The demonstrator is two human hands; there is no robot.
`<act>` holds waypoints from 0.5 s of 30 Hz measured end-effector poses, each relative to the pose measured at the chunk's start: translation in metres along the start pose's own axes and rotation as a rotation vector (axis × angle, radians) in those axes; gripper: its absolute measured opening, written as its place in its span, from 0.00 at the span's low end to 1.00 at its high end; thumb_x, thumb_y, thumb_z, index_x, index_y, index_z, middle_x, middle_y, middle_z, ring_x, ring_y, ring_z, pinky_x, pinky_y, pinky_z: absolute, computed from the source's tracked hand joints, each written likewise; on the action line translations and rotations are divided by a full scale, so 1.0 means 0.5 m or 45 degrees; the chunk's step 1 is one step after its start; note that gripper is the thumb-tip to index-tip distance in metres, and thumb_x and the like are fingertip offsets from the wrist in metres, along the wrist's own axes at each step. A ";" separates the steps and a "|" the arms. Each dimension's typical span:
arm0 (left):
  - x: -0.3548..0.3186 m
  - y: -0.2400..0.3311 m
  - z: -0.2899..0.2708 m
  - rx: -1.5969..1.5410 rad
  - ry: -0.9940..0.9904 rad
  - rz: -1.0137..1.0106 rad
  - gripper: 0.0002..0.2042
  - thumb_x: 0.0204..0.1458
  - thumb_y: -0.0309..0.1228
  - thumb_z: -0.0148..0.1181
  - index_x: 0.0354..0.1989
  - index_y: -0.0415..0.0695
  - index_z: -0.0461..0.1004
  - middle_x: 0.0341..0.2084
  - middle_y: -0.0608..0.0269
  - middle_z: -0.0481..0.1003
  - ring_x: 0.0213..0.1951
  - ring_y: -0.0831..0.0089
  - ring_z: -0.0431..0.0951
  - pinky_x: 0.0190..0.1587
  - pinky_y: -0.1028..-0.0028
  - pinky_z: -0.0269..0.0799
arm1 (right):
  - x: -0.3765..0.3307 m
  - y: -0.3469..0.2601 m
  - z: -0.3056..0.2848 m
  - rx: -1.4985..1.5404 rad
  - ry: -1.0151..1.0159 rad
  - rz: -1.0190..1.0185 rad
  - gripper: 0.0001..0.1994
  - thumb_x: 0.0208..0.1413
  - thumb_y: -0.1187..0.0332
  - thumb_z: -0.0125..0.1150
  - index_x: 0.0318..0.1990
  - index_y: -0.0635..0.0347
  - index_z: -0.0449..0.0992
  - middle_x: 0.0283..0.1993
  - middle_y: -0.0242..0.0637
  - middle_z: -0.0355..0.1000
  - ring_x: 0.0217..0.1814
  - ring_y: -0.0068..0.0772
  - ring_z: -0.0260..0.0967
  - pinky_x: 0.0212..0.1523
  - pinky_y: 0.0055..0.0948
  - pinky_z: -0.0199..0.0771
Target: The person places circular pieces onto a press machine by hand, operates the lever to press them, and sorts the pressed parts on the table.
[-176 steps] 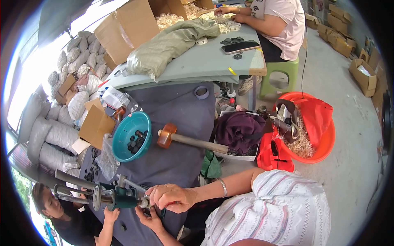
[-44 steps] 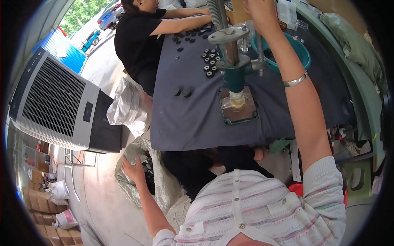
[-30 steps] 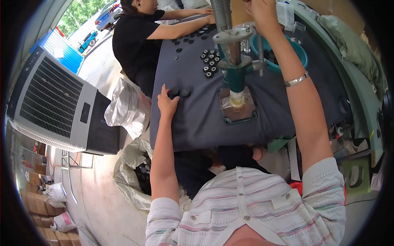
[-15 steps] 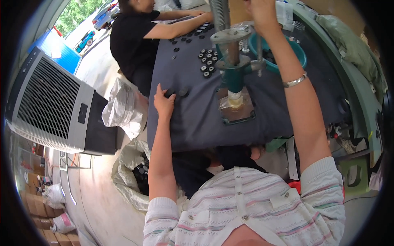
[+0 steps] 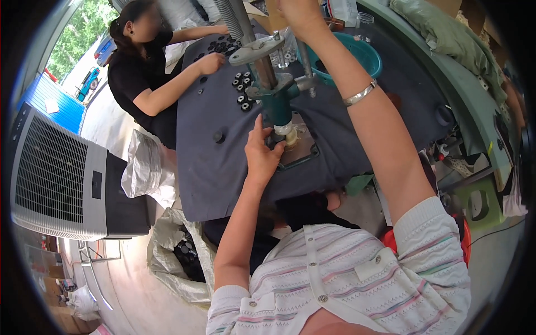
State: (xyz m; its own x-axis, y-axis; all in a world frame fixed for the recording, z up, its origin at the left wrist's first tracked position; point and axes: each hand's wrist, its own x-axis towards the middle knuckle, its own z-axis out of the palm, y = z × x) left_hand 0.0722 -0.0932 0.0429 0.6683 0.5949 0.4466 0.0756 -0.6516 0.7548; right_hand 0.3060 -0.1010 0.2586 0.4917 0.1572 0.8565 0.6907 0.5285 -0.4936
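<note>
A green bench press (image 5: 273, 103) with a steel column stands on the cloth-covered table. My left hand (image 5: 261, 159) is beside its pale lower tip, index finger stretched and thumb bent, closed on a small black round part (image 5: 274, 137). The hand partly hides this part. At the upper edge my right hand (image 5: 301, 18) is raised beyond the press column, its fingers curled and partly cut off; what they hold is out of view. Another black round part (image 5: 219, 136) lies on the cloth left of my left hand.
Several black parts with pale rings (image 5: 241, 92) stand left of the press. A teal basin (image 5: 371, 64) is behind my right forearm. A co-worker (image 5: 137, 78) handles black pieces at the far left. An open sack (image 5: 162, 262) of black parts and an air cooler (image 5: 61, 173) stand on the floor.
My left hand has moved right from the table's left side to the press tip with a black round part. Another part stays on the cloth. The co-worker's near hand has drawn back.
</note>
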 end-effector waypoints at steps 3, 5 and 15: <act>0.016 0.017 0.016 0.028 -0.028 0.044 0.42 0.37 0.22 0.70 0.66 0.38 0.58 0.39 0.50 0.76 0.43 0.56 0.77 0.47 0.65 0.73 | 0.003 0.001 -0.007 -0.064 0.034 -0.093 0.12 0.65 0.64 0.50 0.36 0.64 0.72 0.26 0.33 0.66 0.28 0.25 0.63 0.31 0.28 0.65; 0.015 0.021 0.017 0.023 -0.046 0.081 0.43 0.37 0.22 0.70 0.66 0.38 0.57 0.40 0.50 0.76 0.43 0.56 0.77 0.47 0.65 0.73 | 0.005 -0.003 -0.004 -0.056 0.035 -0.042 0.12 0.65 0.64 0.50 0.37 0.64 0.72 0.27 0.35 0.67 0.28 0.26 0.64 0.30 0.29 0.65; -0.083 0.097 -0.144 -0.205 0.578 0.107 0.23 0.62 0.34 0.43 0.64 0.36 0.64 0.62 0.52 0.66 0.58 0.63 0.70 0.57 0.67 0.66 | -0.092 -0.159 -0.196 -0.183 -0.167 0.063 0.20 0.68 0.64 0.46 0.61 0.69 0.67 0.55 0.43 0.72 0.59 0.31 0.69 0.60 0.27 0.66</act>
State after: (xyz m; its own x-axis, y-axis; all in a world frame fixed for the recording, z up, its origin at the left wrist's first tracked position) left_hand -0.0054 -0.1155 0.0955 0.2746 0.7117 0.6466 -0.1039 -0.6465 0.7558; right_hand 0.2802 -0.2320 0.2437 0.4602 0.2928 0.8382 0.7404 0.3944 -0.5443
